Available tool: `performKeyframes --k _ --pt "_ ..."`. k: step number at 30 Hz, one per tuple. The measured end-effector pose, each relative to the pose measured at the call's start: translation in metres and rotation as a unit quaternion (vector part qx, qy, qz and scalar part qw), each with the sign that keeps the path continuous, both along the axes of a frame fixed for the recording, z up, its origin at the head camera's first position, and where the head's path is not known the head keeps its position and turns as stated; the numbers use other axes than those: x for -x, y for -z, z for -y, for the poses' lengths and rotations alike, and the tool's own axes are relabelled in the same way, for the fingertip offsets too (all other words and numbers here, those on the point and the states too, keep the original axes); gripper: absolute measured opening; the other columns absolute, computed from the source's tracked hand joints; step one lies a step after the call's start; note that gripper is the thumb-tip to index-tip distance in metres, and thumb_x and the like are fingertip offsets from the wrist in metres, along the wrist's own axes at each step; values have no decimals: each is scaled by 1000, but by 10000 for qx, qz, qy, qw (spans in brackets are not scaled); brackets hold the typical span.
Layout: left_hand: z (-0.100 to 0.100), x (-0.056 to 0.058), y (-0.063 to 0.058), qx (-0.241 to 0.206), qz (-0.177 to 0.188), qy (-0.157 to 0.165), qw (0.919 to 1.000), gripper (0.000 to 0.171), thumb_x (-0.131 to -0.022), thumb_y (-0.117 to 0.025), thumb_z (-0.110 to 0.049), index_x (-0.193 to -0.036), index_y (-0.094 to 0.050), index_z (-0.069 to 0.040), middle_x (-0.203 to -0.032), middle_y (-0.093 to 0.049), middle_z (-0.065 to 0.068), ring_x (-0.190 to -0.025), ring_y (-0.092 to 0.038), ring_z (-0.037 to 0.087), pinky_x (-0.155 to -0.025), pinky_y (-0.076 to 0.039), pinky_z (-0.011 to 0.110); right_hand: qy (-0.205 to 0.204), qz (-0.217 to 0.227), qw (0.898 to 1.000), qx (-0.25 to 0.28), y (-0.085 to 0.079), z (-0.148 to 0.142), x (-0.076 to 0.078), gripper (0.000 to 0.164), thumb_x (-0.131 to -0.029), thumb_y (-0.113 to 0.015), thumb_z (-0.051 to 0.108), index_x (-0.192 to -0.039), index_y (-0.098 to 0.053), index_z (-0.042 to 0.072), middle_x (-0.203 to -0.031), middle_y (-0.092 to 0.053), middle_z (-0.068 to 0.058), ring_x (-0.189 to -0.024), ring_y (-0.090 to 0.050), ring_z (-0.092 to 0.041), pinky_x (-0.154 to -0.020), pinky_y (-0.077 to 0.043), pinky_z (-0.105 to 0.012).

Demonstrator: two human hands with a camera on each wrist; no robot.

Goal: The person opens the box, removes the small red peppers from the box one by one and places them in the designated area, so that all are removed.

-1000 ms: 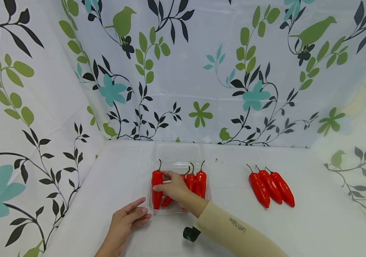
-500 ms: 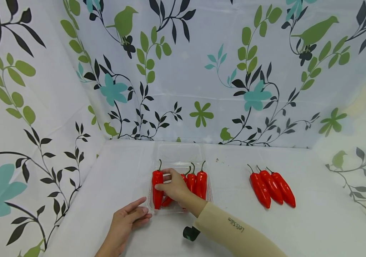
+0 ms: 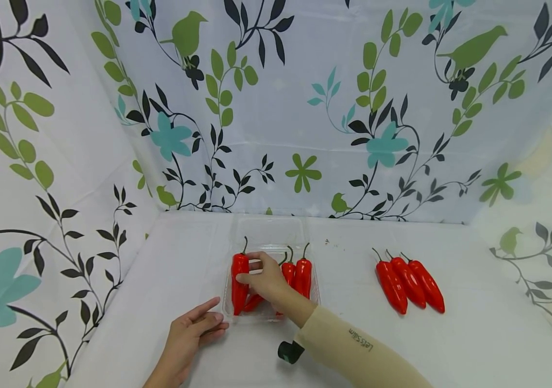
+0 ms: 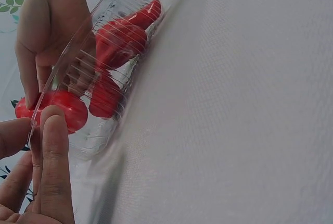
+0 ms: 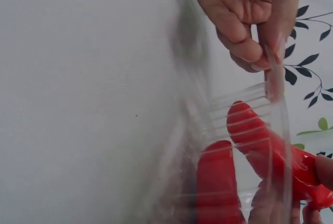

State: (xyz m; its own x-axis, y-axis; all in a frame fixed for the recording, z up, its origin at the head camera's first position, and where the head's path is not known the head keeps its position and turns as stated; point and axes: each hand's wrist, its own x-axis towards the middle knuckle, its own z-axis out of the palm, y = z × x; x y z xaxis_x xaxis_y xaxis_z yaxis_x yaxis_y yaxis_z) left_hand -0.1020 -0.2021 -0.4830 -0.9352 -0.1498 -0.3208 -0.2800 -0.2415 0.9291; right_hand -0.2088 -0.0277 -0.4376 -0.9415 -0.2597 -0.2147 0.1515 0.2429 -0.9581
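Note:
My right hand (image 3: 268, 280) pinches a red chili pepper (image 3: 239, 283) between thumb and fingers, its green stem upward, at the left side of a clear plastic container (image 3: 268, 231). Through the container's wall in the left wrist view, this pepper (image 4: 70, 112) shows end-on. Several other red peppers (image 3: 303, 277) lie inside the container, partly hidden by my right hand. My left hand (image 3: 190, 334) is at the near left corner. In the right wrist view, my left hand (image 5: 247, 15) pinches the container's rim between thumb and fingers.
Three red peppers (image 3: 409, 283) lie side by side on the white tabletop (image 3: 353, 345) to the right. The container's lid stands folded open at the back. A small black device (image 3: 290, 352) sits at my right sleeve (image 3: 358, 345). Patterned cloth (image 3: 276, 108) surrounds the table.
My right hand has shifted the pepper slightly right and up, its stem end now higher. The left hand stays at the container's corner.

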Motion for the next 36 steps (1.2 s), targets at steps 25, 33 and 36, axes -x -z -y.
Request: performKeyframes --k 25,33,36 --pt "-1 -2 -3 109 19 -41 9999 44 -95 -67 -3 -138 -59 3 -104 -70 20 -91 -73 29 -82 -62 36 -338 633 9828 1703 -18 -22 -7 64 -93 -75 19 -148 -44 10 -131 -60 -12 -115 -61 -29 -91 -59 -48" --pt "-1 -2 -2 100 -30 19 9999 46 -95 -68 -4 -139 -58 3 -105 -70 21 -91 -73 29 -83 -62 36 -424 648 9796 1855 -22 -29 -11 65 -93 -75 21 -149 -43 11 -134 -58 -12 -120 -58 -31 -92 -58 -47" --pt "-1 -2 -2 99 -57 29 9999 46 -95 -68 -4 -139 -58 3 -105 -70 21 -92 -73 30 -83 -62 36 -399 702 9780 1924 -23 -33 -12 66 -93 -75 24 -150 -43 12 -136 -57 -12 -122 -56 -32 -93 -58 -48"
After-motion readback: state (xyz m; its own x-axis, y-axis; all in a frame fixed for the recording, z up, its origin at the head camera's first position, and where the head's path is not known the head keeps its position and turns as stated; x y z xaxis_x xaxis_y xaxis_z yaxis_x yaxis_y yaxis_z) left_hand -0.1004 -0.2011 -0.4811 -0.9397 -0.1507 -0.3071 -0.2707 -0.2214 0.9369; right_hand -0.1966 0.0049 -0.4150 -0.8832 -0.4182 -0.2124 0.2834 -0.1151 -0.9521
